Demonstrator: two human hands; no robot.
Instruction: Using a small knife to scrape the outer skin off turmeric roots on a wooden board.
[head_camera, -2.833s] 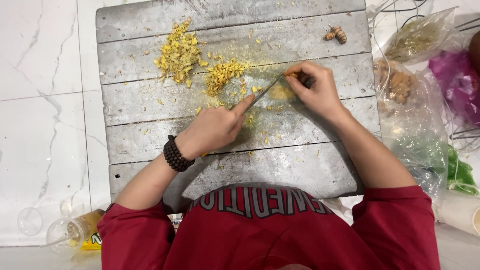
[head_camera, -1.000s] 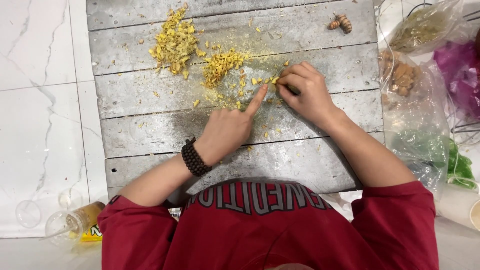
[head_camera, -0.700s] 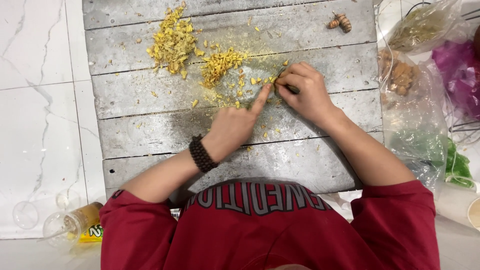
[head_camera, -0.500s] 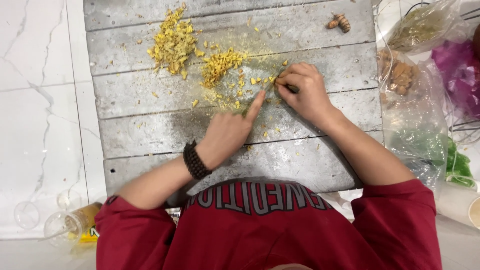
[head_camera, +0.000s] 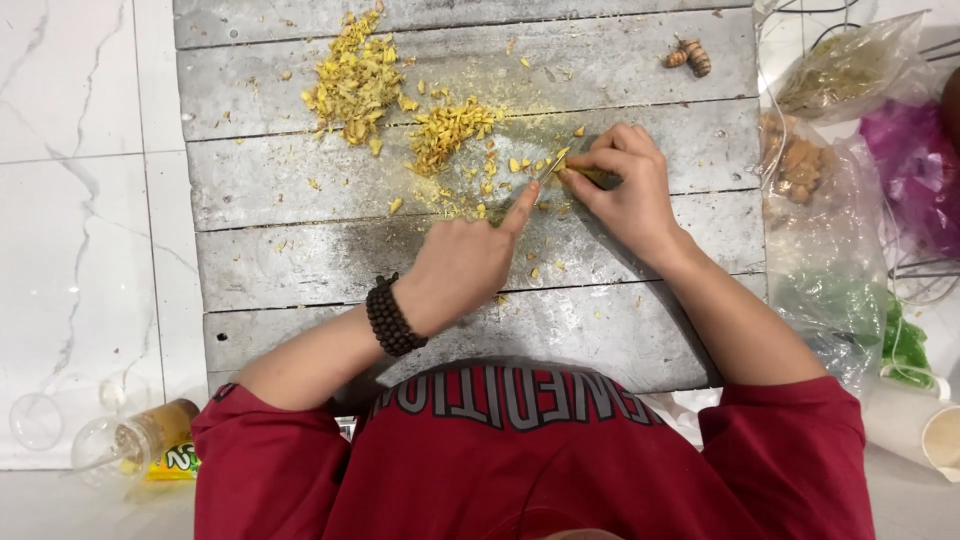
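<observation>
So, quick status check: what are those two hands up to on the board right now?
Left hand pressing the knife blade with its forefinger. Right hand gripping the handle. Chopped yellow bits piled on the grey wooden board. Nothing blocking.

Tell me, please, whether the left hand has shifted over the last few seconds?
Yes. The left hand has slid up the grey plank board, toward the yellow chopped pile; its forefinger now points closer to the right hand.

Single head-worn view, straight down and close over the wooden board (head_camera: 300, 290) (no second view).
</observation>
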